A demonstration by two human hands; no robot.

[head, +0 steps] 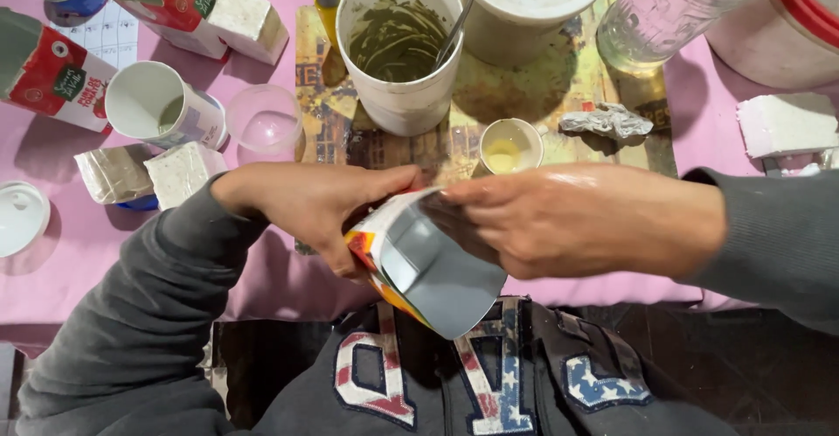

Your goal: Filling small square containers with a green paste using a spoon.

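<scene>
Head view: cut carton (428,270) at frame centre, above lap.
Left hand (319,209): grasping carton's side.
Right hand (577,222): fingers reaching inside carton.
Progress: carton looks empty; green paste still in white bucket (399,47).

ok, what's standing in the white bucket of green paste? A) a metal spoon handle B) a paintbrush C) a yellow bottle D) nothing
A: a thin metal handle leans against the rim of the bucket, its lower end down in the green paste.
</scene>
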